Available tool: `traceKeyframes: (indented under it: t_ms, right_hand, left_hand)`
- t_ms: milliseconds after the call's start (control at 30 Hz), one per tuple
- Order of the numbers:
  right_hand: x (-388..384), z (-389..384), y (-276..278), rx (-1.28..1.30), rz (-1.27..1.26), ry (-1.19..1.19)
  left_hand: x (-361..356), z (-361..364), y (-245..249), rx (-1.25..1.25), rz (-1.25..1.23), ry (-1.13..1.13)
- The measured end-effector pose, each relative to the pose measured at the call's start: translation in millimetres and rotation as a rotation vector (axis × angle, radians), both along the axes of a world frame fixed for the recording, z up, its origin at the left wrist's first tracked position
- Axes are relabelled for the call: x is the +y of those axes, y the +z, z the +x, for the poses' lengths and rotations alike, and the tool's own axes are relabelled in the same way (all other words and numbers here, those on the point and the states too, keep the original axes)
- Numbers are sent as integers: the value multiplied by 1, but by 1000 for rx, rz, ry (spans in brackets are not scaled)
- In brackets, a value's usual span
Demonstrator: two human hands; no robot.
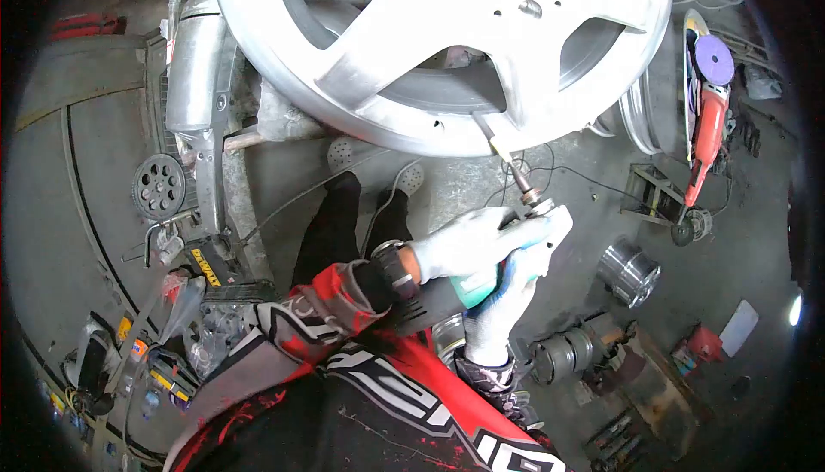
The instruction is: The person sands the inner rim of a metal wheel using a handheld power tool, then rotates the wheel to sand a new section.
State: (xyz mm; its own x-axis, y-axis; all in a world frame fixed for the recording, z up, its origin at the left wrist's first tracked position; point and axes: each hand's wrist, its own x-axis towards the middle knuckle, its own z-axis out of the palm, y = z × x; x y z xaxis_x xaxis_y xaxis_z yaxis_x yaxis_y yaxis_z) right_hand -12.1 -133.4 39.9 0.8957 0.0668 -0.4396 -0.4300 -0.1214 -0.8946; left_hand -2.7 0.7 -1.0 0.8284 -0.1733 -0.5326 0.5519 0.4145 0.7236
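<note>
A silver alloy wheel fills the top of the view, spokes facing me. Both hands wear white gloves and grip a green-bodied rotary grinder. My left hand wraps over the top of the tool body. My right hand holds it from below. The tool's thin shaft reaches up and its tip touches the wheel's rim beside a spoke.
A red angle grinder with a purple disc lies at the right. A metal stand carries the wheel on the left. A yellow-black tool and several small items lie at lower left. Metal cylinders sit on the floor at right.
</note>
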Motion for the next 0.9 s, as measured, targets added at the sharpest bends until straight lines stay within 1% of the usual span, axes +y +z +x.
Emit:
traceKeyframes:
  t_ms: [33,100,133,200,233,267,333,367,400,467,533,600,633,667,733,767,800,867,900]
  right_hand:
    - [0,-4,-2,0,2,17]
    - [5,-15,-3,34,39,11]
    - [5,-19,-2,63,71,9]
    - [-1,-22,-8,50,50,18]
    - [1,-19,-4,87,78,44]
    - [1,-16,-2,121,106,70]
    - [-3,-9,-2,114,72,43]
    - [-2,-4,0,96,87,-6]
    - [-2,0,0,80,101,-56]
    - [-13,3,-8,49,98,-88]
    - [-17,4,-9,-15,40,8]
    - [-9,-4,-6,7,66,-8]
    - [-5,-9,-6,25,88,-21]
    - [-7,-14,-11,29,97,-27]
    - [-7,-22,-20,-46,-16,67]
    - [-7,-28,-19,2,63,28]
    - [-10,-27,-21,0,67,19]
    - [-21,-24,-28,23,24,30]
    - [-19,-20,-27,36,62,-30]
  left_hand:
    - [0,-6,-2,2,5,-3]
    - [-1,-23,-5,-137,-55,154]
    - [-3,-31,-9,-135,-52,146]
    - [-3,-42,-14,-623,683,172]
    - [-4,-42,-12,-652,756,166]
    - [-5,-38,-10,-656,754,161]
    - [-9,-22,-5,-419,380,92]
    - [-11,-10,-1,-104,174,74]
    - [-10,-1,2,-107,172,69]
    - [-8,11,5,-108,68,15]
    - [-9,10,5,-72,61,17]
    - [-5,-1,6,-166,14,75]
    - [-9,-11,-2,-317,100,168]
    - [-8,-19,-3,-314,108,160]
    - [-1,-31,0,-328,241,133]
    - [0,-35,-2,-500,452,99]
    - [-2,-35,-5,-503,453,89]
    - [-7,-34,-9,-708,821,91]
    - [-9,-27,-3,-596,655,87]
